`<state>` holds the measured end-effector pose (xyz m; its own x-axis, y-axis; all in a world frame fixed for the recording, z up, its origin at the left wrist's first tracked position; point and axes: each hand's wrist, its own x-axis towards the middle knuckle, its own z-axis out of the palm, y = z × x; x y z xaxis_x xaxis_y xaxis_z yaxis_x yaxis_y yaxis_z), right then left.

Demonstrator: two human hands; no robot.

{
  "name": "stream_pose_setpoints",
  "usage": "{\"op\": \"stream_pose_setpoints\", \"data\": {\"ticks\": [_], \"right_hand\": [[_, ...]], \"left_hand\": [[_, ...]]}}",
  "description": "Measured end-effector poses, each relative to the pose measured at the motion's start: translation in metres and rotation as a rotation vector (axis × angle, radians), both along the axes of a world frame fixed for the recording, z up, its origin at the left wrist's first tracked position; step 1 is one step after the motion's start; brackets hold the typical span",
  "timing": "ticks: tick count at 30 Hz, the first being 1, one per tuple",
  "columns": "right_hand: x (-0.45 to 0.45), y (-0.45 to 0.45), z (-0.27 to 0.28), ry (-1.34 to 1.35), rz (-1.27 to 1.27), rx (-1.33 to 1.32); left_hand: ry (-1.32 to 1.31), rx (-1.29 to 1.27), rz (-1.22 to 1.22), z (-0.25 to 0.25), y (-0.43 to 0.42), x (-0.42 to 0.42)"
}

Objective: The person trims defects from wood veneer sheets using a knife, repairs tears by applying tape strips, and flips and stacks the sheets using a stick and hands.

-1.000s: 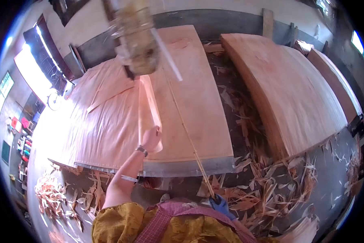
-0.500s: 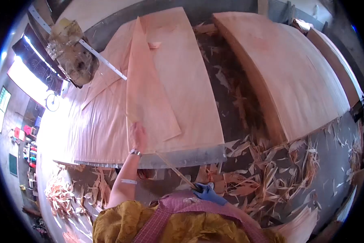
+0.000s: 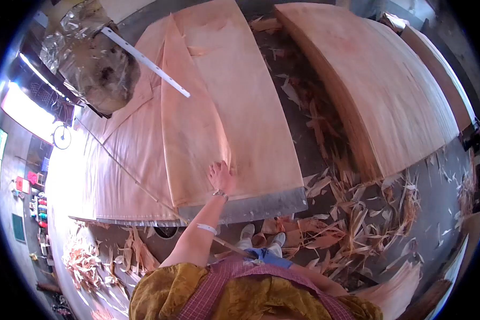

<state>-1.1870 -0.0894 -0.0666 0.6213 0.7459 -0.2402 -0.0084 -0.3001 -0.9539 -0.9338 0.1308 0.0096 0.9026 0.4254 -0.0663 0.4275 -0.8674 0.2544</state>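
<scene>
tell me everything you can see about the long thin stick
The long, thin, pale tan stick looks like bamboo or wood and is nearly straight. The blue-gloved right hand holds its near end by the waist. It slants forward-left, passing behind the left forearm in view and over the pinkish sheets; whether it touches them is unclear.

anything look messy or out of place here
Yes: torn scraps litter the floor in front of and between the stacks, untidy beside their neat layers. The sheet under the left hand also looks uneven, narrowing to a tip at its far end.
</scene>
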Motion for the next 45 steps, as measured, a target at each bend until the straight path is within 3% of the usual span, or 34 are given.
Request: {"op": "stream_pose_setpoints", "data": {"ticks": [3,5,8,9,12,14,15,16,17,18,21,22,23,25,28,31,33,34,37,40,43,45], "right_hand": [[0.003,0.008,-0.011,-0.061,-0.039,0.083],[0.000,0.017,-0.024,-0.093,-0.060,0.145],[-0.011,0.033,-0.060,0.106,-0.118,0.141],[-0.007,0.036,-0.049,0.087,-0.134,0.090],[0.008,0.040,-0.007,0.009,-0.214,-0.050],[0.011,0.042,0.007,-0.070,-0.299,-0.117],[0.011,0.043,0.010,-0.100,-0.351,-0.131],[0.012,0.042,0.012,-0.131,-0.404,-0.146],[0.013,0.040,0.016,-0.161,-0.458,-0.159],[0.024,0.033,0.039,-0.014,-0.383,-0.115],[0.021,0.025,0.041,0.116,-0.456,-0.120],[0.013,0.032,0.008,0.010,-0.560,0.033],[0.015,0.034,0.010,0.024,-0.570,0.024],[0.013,0.035,0.016,0.055,-0.590,0.006],[0.029,0.046,0.052,0.328,-0.664,0.145],[0.049,0.068,0.052,0.299,-0.690,0.183],[0.063,0.087,0.055,0.608,-0.741,0.296],[0.072,0.093,0.063,0.762,-0.760,0.352],[0.080,0.095,0.110,0.754,-0.738,0.296],[0.077,0.102,0.093,0.790,-0.717,0.273],[0.072,0.101,0.072,0.881,-0.721,0.406],[0.065,0.104,0.044,0.846,-0.790,0.421]], "left_hand": [[-0.150,-0.124,-0.065,0.024,0.004,0.009],[-0.244,-0.189,-0.153,0.072,-0.005,0.024],[-0.420,-0.247,-0.312,0.129,-0.012,0.075],[-0.511,-0.294,-0.351,0.147,-0.012,0.094],[-0.591,-0.821,-0.395,0.224,0.002,0.122],[-0.706,-1.017,-0.375,0.286,0.016,0.095],[-0.820,-0.984,-0.365,0.304,0.030,0.077],[-0.830,-0.954,-0.488,0.304,0.064,0.065],[-0.804,-0.982,-0.457,0.308,0.099,0.050],[-0.779,-1.009,-0.426,0.313,0.133,0.035],[-0.692,-1.268,-0.066,0.304,0.199,-0.012],[-0.736,-1.338,0.002,0.285,0.232,-0.025],[-0.778,-1.408,0.074,0.262,0.265,-0.037],[-0.629,-1.516,-0.087,0.237,0.313,-0.067],[-0.712,-1.453,0.046,0.181,0.376,-0.089],[-0.764,-1.466,-0.048,0.138,0.421,-0.111],[-0.767,-1.479,0.115,0.113,0.453,-0.115],[-0.769,-1.483,0.197,0.110,0.456,-0.112],[-0.734,-1.482,0.129,0.110,0.458,-0.115],[-0.865,-1.464,0.339,0.117,0.444,-0.101],[-0.852,-1.345,0.324,0.128,0.421,-0.083],[-0.863,-1.264,0.213,0.168,0.342,-0.081]]}}
